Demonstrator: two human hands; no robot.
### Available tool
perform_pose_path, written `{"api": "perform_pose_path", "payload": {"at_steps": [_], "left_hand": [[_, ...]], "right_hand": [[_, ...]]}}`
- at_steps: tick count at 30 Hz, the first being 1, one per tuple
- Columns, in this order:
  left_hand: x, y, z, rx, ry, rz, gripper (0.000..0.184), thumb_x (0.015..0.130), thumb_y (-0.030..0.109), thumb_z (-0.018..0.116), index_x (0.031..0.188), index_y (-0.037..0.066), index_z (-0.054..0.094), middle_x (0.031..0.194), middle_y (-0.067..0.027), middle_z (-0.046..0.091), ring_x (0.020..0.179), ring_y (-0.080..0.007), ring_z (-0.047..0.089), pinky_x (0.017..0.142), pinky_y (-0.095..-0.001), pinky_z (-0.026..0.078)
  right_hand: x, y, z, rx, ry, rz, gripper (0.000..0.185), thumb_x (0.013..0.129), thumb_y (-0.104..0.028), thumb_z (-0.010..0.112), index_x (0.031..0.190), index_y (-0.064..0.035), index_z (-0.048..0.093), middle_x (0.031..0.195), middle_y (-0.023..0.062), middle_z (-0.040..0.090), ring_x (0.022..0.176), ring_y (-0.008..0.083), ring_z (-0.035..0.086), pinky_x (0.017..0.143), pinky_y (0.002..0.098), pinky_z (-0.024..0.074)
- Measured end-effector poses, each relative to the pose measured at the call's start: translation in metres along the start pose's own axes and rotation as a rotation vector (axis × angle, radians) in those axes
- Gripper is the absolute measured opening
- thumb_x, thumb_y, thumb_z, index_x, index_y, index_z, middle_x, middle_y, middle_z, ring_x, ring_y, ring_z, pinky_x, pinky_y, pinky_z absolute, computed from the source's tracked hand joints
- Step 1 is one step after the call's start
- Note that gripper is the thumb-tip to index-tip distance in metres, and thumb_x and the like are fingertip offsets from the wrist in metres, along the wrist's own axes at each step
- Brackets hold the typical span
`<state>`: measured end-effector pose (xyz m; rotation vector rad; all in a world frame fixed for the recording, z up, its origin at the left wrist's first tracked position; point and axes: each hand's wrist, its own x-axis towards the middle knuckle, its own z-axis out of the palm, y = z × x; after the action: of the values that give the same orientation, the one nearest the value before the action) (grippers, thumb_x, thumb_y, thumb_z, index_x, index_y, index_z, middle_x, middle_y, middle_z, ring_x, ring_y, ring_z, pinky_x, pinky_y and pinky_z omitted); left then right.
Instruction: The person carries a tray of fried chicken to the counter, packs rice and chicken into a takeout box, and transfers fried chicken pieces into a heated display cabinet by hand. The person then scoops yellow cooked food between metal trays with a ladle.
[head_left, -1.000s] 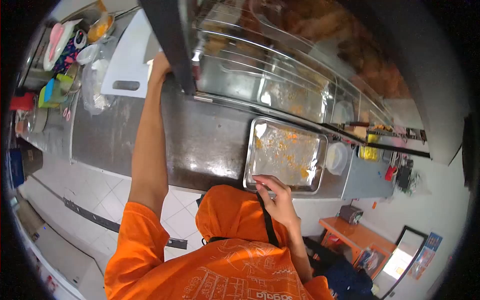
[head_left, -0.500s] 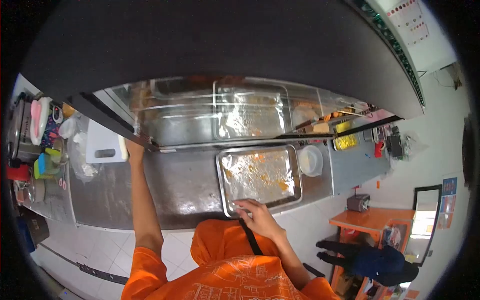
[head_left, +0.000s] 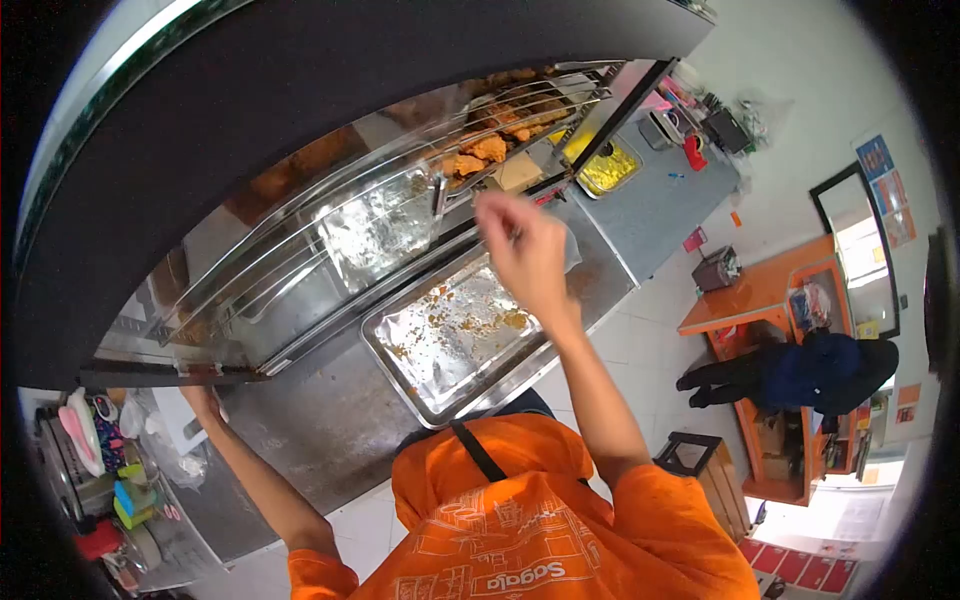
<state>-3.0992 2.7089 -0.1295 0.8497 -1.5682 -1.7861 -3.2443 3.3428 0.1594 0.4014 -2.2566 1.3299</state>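
Observation:
My right hand [head_left: 528,255] is raised over the far right part of a metal tray [head_left: 372,345], near the opening of a glass-fronted display cabinet [head_left: 330,270]. Its fingers look curled but are smeared by motion, so I cannot see whether they hold anything. Crumbs and orange bits lie on the tray's shiny bottom. My left arm reaches out to the left, where my left hand [head_left: 203,402] is at the cabinet's lower edge, beside a white cutting board [head_left: 172,412]. That hand's fingers are hidden behind the cabinet frame. Fried pieces [head_left: 485,152] lie on a wire rack inside the cabinet.
A tray of yellow packets [head_left: 610,168] stands on the grey counter at right. On the left counter are a clear plastic bag [head_left: 190,465], a blue and green box [head_left: 135,495] and other items. A person in dark clothes [head_left: 810,370] is by an orange desk [head_left: 745,300].
My right hand has gone from the tray's near edge up toward the cabinet. The view has turned, showing more of the cabinet's right side. My left hand remains at the cabinet's left end.

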Motion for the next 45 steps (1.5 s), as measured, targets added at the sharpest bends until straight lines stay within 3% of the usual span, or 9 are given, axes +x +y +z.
{"api": "perform_pose_path", "payload": {"at_steps": [4, 16, 20, 24, 28, 32, 35, 39, 45], "left_hand": [[-0.122, 0.085, 0.056, 0.138, 0.409, -0.075, 0.05, 0.097, 0.031, 0.066, 0.139, 0.008, 0.05, 0.101, -0.0102, 0.071, 0.079, -0.0177, 0.068, 0.057, -0.0256, 0.049], [-0.398, 0.008, 0.128, 0.349, 0.068, -0.041, 0.04, 0.101, 0.017, 0.062, 0.138, 0.006, 0.052, 0.105, -0.0086, 0.071, 0.07, -0.0128, 0.066, 0.057, -0.0244, 0.05], [-0.433, 0.04, 0.206, 0.32, -0.101, -0.042, 0.037, 0.102, 0.014, 0.062, 0.136, 0.004, 0.055, 0.109, -0.0092, 0.071, 0.075, -0.0127, 0.067, 0.062, -0.0247, 0.052], [-0.428, 0.102, 0.296, 0.354, -0.254, 0.123, 0.04, 0.098, 0.007, 0.064, 0.137, 0.001, 0.055, 0.111, -0.0095, 0.072, 0.088, -0.0149, 0.068, 0.071, -0.0258, 0.054], [-0.401, 0.151, 0.382, 0.368, -0.364, 0.363, 0.046, 0.096, 0.006, 0.066, 0.14, 0.001, 0.052, 0.128, -0.0161, 0.066, 0.108, -0.0213, 0.066, 0.084, -0.03, 0.055], [-0.381, 0.156, 0.447, 0.423, -0.372, 0.557, 0.049, 0.095, 0.006, 0.067, 0.141, 0.0, 0.051, 0.14, -0.0198, 0.055, 0.121, -0.0265, 0.061, 0.088, -0.0326, 0.056], [-0.373, 0.142, 0.473, 0.459, -0.309, 0.642, 0.049, 0.095, 0.006, 0.067, 0.141, -0.001, 0.049, 0.138, -0.0188, 0.054, 0.121, -0.0291, 0.061, 0.089, -0.0335, 0.056], [-0.372, 0.133, 0.488, 0.337, -0.217, 0.555, 0.047, 0.095, 0.006, 0.068, 0.138, -0.001, 0.05, 0.131, -0.0153, 0.057, 0.116, -0.0257, 0.063, 0.087, -0.0326, 0.055], [-0.384, 0.143, 0.506, 0.47, -0.183, 0.508, 0.042, 0.096, 0.01, 0.068, 0.135, 0.0, 0.054, 0.131, -0.0143, 0.058, 0.114, -0.0243, 0.064, 0.086, -0.0318, 0.054]], "right_hand": [[0.095, 0.028, 0.005, -0.116, 0.233, -0.213, 0.015, 0.087, -0.012, 0.069, 0.098, -0.0033, 0.074, 0.08, 0.0139, 0.069, 0.079, 0.0328, 0.068, 0.071, 0.0396, 0.0535], [0.187, 0.06, 0.053, -0.419, 0.015, -0.502, 0.022, 0.077, -0.022, 0.073, 0.091, -0.0049, 0.074, 0.088, 0.0174, 0.072, 0.081, 0.0384, 0.069, 0.071, 0.0463, 0.0557], [0.173, 0.059, 0.03, -0.05, -0.032, -0.149, 0.021, 0.083, -0.018, 0.074, 0.094, -0.0002, 0.073, 0.091, 0.0156, 0.073, 0.081, 0.0355, 0.07, 0.073, 0.0418, 0.0557], [0.124, 0.059, -0.017, 0.985, -0.229, 0.507, 0.015, 0.098, -0.02, 0.067, 0.101, -0.0059, 0.068, 0.088, -0.0003, 0.067, 0.074, 0.0071, 0.059, 0.06, 0.0254, 0.0439], [0.07, 0.062, -0.075, 1.421, -0.393, 0.816, 0.024, 0.1, -0.021, 0.064, 0.119, -0.0071, 0.06, 0.098, 0.0009, 0.067, 0.083, 0.0086, 0.062, 0.066, 0.0232, 0.0461], [0.008, 0.036, -0.149, 0.902, -0.267, 0.362, 0.008, 0.087, -0.009, 0.071, 0.091, -0.0017, 0.069, 0.094, 0.007, 0.072, 0.081, 0.0202, 0.068, 0.075, 0.0297, 0.054], [-0.003, -0.008, -0.211, 1.08, -0.118, -0.042, 0.015, 0.081, -0.007, 0.074, 0.07, 0.0001, 0.065, 0.081, 0.0148, 0.07, 0.076, 0.0257, 0.067, 0.072, 0.0377, 0.0574], [0.019, 0.012, -0.253, 1.177, -0.197, -0.597, 0.012, 0.097, -0.007, 0.066, 0.092, 0.0009, 0.074, 0.093, 0.0163, 0.074, 0.085, 0.0329, 0.071, 0.071, 0.0337, 0.0606], [0.014, 0.033, -0.28, 1.423, -0.208, -0.614, 0.008, 0.094, -0.005, 0.069, 0.093, -0.0007, 0.077, 0.097, 0.0178, 0.075, 0.087, 0.0347, 0.072, 0.066, 0.0318, 0.0614]]}}
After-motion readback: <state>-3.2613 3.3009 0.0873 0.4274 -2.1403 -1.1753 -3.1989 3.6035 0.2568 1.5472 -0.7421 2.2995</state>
